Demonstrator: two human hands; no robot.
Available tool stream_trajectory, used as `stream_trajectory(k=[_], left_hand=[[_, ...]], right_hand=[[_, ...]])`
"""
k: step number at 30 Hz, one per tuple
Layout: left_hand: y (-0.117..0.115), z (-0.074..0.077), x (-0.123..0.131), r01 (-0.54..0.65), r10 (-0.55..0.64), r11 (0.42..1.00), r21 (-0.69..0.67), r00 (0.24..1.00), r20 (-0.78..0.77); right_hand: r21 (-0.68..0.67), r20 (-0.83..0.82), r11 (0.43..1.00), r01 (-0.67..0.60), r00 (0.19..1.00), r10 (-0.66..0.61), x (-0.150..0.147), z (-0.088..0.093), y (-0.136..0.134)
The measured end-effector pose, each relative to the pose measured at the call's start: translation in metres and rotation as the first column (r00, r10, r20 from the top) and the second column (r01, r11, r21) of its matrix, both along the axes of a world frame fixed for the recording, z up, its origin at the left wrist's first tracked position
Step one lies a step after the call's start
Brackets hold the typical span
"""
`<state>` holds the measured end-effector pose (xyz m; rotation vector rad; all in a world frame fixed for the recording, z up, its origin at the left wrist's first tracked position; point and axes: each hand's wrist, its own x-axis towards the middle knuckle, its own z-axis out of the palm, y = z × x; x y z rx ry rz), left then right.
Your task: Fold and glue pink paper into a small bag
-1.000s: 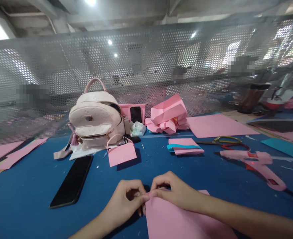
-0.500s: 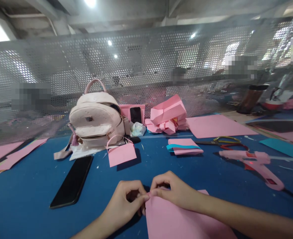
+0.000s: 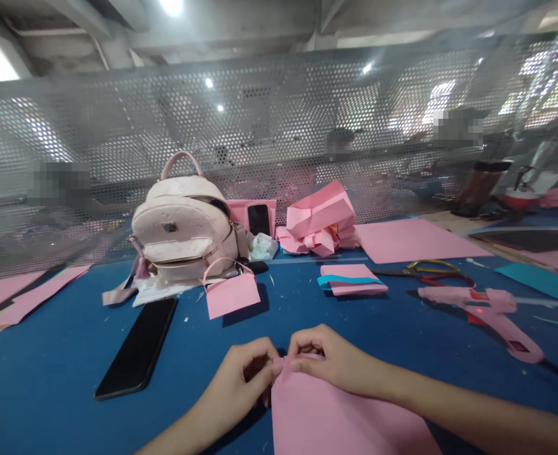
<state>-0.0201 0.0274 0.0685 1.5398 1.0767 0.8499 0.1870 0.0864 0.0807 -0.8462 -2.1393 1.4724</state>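
A pink paper sheet lies on the blue table right in front of me. My left hand pinches its far left corner between thumb and fingers. My right hand is closed on the same far edge, just right of the left hand, fingertips nearly touching. Both forearms come in from the bottom of the view, and the right one lies across the sheet.
A black phone lies to the left. Behind stand a pale pink backpack, a small pink paper bag, crumpled pink paper and folded pink-teal paper. Scissors and a pink glue gun lie to the right. A perforated metal screen backs the table.
The near pink sheet has shifted slightly left and its far edge has lifted a little between my fingers. Both hands stay pinched on it in almost the same place.
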Motion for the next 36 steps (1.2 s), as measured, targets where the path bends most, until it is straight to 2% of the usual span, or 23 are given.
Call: stream_trajectory(k=[6,10,14,24,30,36], left_hand=[[-0.002,0.001,-0.002,-0.028,0.031,0.996,0.087,0.999,-0.038],[0.001,0.001,0.0,-0.041,0.041,0.999,0.024,0.999,-0.025],[0.003,-0.002,-0.001,0.019,-0.02,0.999,-0.05,0.999,-0.032],[0.002,-0.005,-0.006,0.016,-0.015,1.0,0.007,0.999,-0.028],[0.004,-0.006,-0.004,0.005,-0.004,0.999,-0.041,1.0,0.022],[0.008,-0.002,-0.004,0.092,-0.088,0.992,-0.086,0.995,0.047]], right_hand=[[-0.021,-0.027,1.0,0.015,1.0,-0.015,-0.002,0.002,-0.003],[-0.01,-0.034,0.999,0.039,0.999,-0.04,-0.003,0.002,-0.003],[0.003,-0.033,0.997,0.071,0.997,-0.071,-0.003,0.003,-0.002],[-0.024,-0.035,0.997,0.072,0.997,-0.073,-0.002,0.004,-0.003],[-0.051,-0.061,0.995,0.09,0.994,-0.093,-0.003,0.004,-0.003],[-0.068,-0.076,0.993,0.094,0.992,-0.1,-0.002,0.001,-0.001]])
